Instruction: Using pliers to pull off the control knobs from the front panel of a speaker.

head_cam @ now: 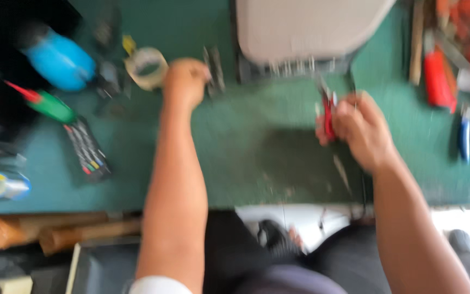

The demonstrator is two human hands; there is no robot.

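The whole view is blurred by motion, so fine detail is lost. The right hand (pixel 363 130) is over the middle of the green tabletop (pixel 246 158), a little toward its right side, with its fingers (pixel 349 117) curled tight around a small red-handled tool (pixel 328 117), held roughly upright; whether it is pliers or cutters I cannot tell. The left hand (pixel 185 81) reaches toward the far edge of the tabletop, fingers bunched closed and touching a thin dark metal piece (pixel 214 71) that lies just beside it; whether they actually have hold of it cannot be told through the blur.

Just left of that hand lies a roll of pale tape (pixel 146 68). A grey box-like unit (pixel 305 27) stands at the far edge, between the two hands and beyond them, with a row of small metal pins along its near side. Toward the far left corner sits a blue rounded object (pixel 60 60), and nearer the left edge a green and red tool (pixel 47 103) and a dark handset with coloured buttons (pixel 88 149). Along the right edge lie a red tool (pixel 439 79) and blue-handled pliers (pixel 466 136), well apart from the right hand. A thin metal sliver (pixel 342 173) lies on the tabletop near the front edge, below the right hand
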